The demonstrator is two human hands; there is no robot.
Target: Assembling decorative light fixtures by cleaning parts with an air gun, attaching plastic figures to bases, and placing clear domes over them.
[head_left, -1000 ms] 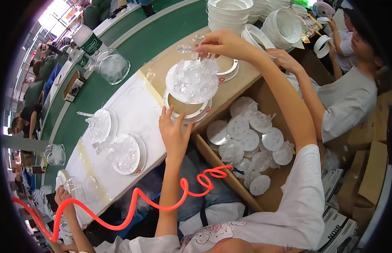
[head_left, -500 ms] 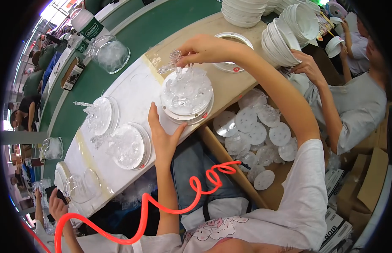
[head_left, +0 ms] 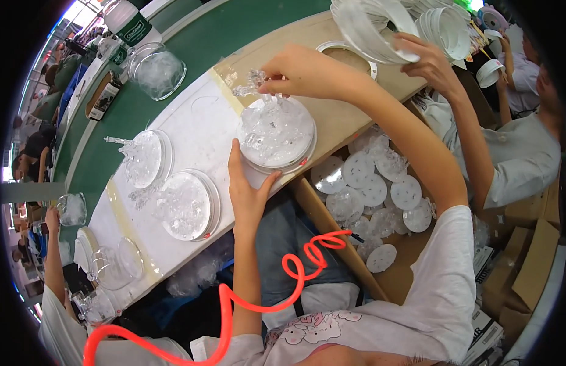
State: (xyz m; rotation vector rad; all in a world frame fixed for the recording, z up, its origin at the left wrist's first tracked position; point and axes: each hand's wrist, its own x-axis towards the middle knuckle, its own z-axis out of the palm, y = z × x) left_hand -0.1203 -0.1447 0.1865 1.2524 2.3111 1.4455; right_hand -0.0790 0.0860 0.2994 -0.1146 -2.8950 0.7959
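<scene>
A glossy red cord [head_left: 226, 311] coils nearest, smooth and springy; to the right stands a stiff cardboard carton [head_left: 359, 268] holding thin, round, shiny blanks [head_left: 381, 258]. Beyond its far left corner, the left hand [head_left: 249, 201] is spread, thumb and forefinger well apart beside the near edge of a pale ring [head_left: 267, 169]; whether the thumb touches it I cannot tell. The disc [head_left: 275, 131] sits over that ring on the table [head_left: 191, 131], round and clear to whitish, its top crowded with lumpy, glassy shapes. At its far side the right hand [head_left: 275, 85] pinches a knobbly clear piece [head_left: 256, 79] rising from it. The disc looks light, stiff and rather slippery, its thin ornaments likely to snap; the rim or the base of a sturdy upright seems the safer hold. To the left, two similar discs [head_left: 185, 207] rest on bases, bumpy over smooth edges. Farther right, a co-worker [head_left: 517, 155] holds a blurred stack of smooth white hoops [head_left: 377, 30]. Far left, a clear, rounded dome [head_left: 156, 73] lies on the flat green belt [head_left: 203, 33].
</scene>
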